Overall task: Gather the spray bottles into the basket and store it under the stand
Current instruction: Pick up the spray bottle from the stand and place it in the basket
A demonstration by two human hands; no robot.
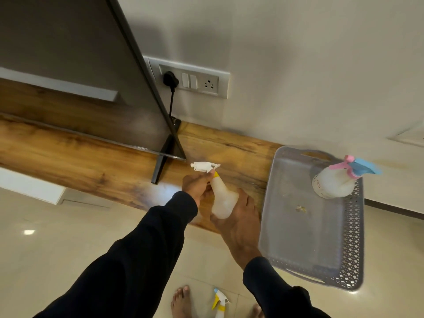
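A translucent white spray bottle (223, 198) with a white trigger head and yellow collar is held over the wooden stand (91, 161). My left hand (198, 185) grips its neck; my right hand (241, 222) cups its base. To the right, a grey plastic basket (353, 237) rests on the stand's end, overhanging the floor. Inside it at the far corner stands a white bottle with a pink and blue sprayer (337, 180). A third bottle with a yellow and white trigger (220, 302) lies on the floor between my feet.
A television (80, 65) on a dark foot (163, 161) occupies the stand's left part. Behind it, a wall socket panel (195, 80) has a black plug and cord. Glossy cream tiles (68, 237) cover the floor below.
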